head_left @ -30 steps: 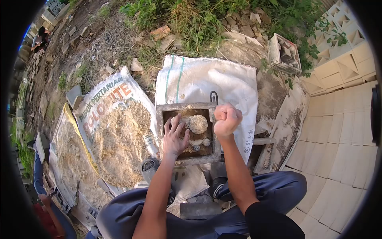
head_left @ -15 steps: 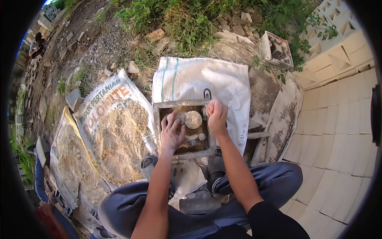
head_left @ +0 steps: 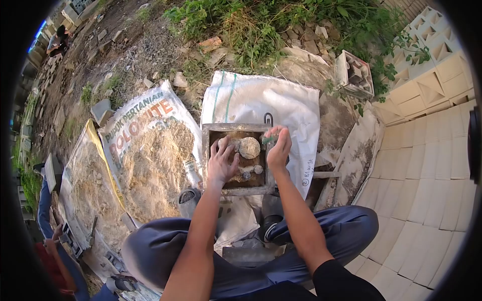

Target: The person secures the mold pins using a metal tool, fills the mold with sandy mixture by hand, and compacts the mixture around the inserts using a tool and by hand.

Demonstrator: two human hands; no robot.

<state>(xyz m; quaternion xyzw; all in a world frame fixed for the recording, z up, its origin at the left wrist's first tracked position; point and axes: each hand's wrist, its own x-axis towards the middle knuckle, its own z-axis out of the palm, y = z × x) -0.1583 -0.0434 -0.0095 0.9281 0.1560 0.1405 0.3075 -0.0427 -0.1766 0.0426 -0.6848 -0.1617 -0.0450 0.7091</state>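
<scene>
A square wooden frame (head_left: 238, 191) stands in front of me, with a sandy round lump (head_left: 249, 148) and several smaller knobs (head_left: 257, 169) inside it. Over its left part is my left hand (head_left: 223, 163), fingers spread and curved down onto a pale lump beside the round one; the exact contact is hidden under the fingers. My right hand (head_left: 279, 149) is raised at the frame's right side, open, with its fingers stretched up. Something small and green shows near its fingertips, too small to make out. A dark metal loop (head_left: 268, 119) sits at the frame's far right corner.
A white woven sack (head_left: 261, 95) lies beneath the frame. To the left, a printed sack (head_left: 140, 115) carries sandy powder (head_left: 155, 170). Patterned blocks (head_left: 427, 55) are stacked at right, near a box mould (head_left: 354, 75). Another person's arm (head_left: 60, 261) shows at lower left.
My right hand has opened from a closed fist, its fingers now stretched up. My left hand stays over the frame. The whole view has shifted slightly.
</scene>
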